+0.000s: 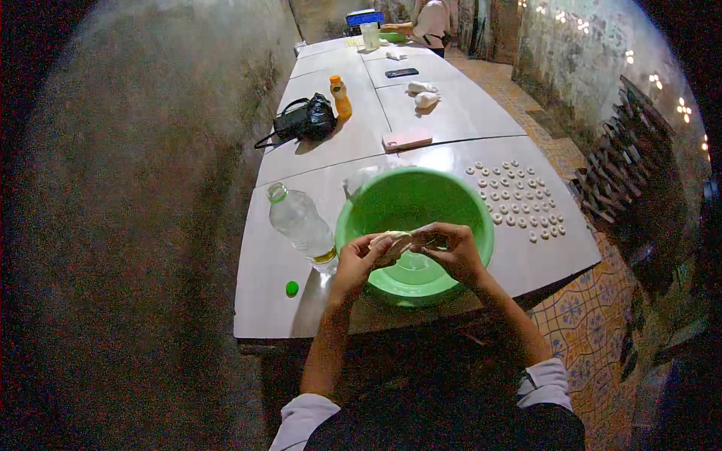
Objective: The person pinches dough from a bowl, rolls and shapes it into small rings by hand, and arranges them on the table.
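Observation:
Over the green basin, my left hand is closed on a pale, lumpy piece of what looks like dough. My right hand has its fingertips pinched at the right end of the same piece. An uncapped clear plastic bottle stands left of the basin, and a green cap lies nearer the front. Many small white rings are laid in rows on the white table to the right of the basin.
Farther along lie a black bag, orange bottle, pink phone, white bundles and dark phone. A person stands at the far end. Dark stacked slats line the right wall.

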Demonstrator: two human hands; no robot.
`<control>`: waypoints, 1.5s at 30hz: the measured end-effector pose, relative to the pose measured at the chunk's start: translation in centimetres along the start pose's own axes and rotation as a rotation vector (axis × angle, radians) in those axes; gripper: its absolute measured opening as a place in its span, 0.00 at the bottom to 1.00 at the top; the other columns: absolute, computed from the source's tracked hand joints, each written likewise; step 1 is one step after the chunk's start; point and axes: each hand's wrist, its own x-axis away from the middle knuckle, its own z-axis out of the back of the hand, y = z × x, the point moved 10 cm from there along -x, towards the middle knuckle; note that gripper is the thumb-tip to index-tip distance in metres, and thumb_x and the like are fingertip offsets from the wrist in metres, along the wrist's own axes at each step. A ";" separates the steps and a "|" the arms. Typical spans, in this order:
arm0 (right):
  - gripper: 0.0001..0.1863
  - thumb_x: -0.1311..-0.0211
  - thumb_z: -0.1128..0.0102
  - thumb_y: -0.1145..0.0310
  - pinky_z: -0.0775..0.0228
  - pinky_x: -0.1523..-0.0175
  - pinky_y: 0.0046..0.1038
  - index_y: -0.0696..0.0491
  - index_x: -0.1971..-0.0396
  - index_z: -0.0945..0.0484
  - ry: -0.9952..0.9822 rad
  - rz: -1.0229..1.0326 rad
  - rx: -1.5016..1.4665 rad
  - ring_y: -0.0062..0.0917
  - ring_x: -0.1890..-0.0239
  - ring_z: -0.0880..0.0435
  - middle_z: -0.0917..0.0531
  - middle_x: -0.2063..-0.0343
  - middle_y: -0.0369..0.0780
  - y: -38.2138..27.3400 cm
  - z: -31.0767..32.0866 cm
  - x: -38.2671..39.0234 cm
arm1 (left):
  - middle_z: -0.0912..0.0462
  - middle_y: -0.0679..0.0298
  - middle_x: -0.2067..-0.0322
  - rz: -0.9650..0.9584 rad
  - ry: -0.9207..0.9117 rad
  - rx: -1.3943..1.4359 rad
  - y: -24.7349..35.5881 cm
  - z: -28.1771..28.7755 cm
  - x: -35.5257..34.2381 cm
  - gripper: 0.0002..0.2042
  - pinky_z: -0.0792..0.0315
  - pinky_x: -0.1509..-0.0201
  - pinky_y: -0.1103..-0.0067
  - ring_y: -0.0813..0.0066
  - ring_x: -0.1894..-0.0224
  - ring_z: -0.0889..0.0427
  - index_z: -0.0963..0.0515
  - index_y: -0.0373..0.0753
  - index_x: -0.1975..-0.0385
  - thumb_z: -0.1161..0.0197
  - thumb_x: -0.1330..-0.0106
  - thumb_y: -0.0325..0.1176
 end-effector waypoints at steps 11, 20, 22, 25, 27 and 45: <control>0.08 0.47 0.44 0.79 0.26 0.63 0.23 0.61 0.65 0.22 0.137 0.005 -0.172 0.21 0.71 0.20 0.18 0.72 0.40 0.9 2.1 0.3 | 0.20 0.58 0.64 -0.068 0.110 -0.052 0.4 0.7 0.6 0.15 0.23 0.59 0.80 0.75 0.65 0.20 0.26 0.28 0.58 0.40 0.39 0.32; 0.14 0.41 0.45 0.71 0.27 0.55 0.26 0.60 0.56 0.28 0.278 -0.184 -0.756 0.25 0.61 0.21 0.21 0.62 0.41 3.2 5.0 1.2 | 0.20 0.58 0.63 -0.204 0.238 -0.201 1.9 1.1 0.2 0.14 0.25 0.57 0.81 0.75 0.62 0.21 0.26 0.31 0.57 0.41 0.39 0.34; 0.16 0.40 0.46 0.71 0.28 0.52 0.27 0.60 0.53 0.29 0.252 -0.196 -0.861 0.27 0.58 0.21 0.21 0.59 0.42 2.6 4.8 1.5 | 0.21 0.57 0.59 -0.186 0.206 -0.242 1.5 0.8 -0.3 0.15 0.27 0.55 0.81 0.75 0.60 0.22 0.27 0.32 0.54 0.43 0.37 0.34; 0.17 0.41 0.45 0.70 0.28 0.52 0.29 0.58 0.52 0.30 0.253 -0.273 -0.625 0.29 0.55 0.22 0.22 0.57 0.42 1.7 4.6 2.2 | 0.25 0.55 0.53 -0.164 0.044 -0.256 1.1 -2.6 -0.8 0.16 0.33 0.46 0.78 0.71 0.51 0.26 0.29 0.33 0.50 0.48 0.34 0.35; 0.17 0.42 0.44 0.70 0.27 0.53 0.29 0.58 0.53 0.29 0.257 -0.285 -0.600 0.29 0.56 0.21 0.21 0.58 0.42 1.9 4.7 2.4 | 0.25 0.55 0.52 -0.218 0.072 -0.295 1.8 -3.3 -0.9 0.16 0.35 0.44 0.77 0.70 0.49 0.28 0.30 0.32 0.50 0.50 0.33 0.35; 0.32 0.44 0.59 0.38 0.58 0.38 0.54 0.45 0.49 0.29 0.237 0.346 1.169 0.41 0.48 0.30 0.24 0.54 0.45 -5.8 -7.1 0.6 | 0.55 0.45 0.36 -0.199 -0.554 1.295 2.0 -10.7 -0.9 0.38 0.59 0.32 0.60 0.53 0.33 0.56 0.56 0.31 0.38 0.66 0.37 0.59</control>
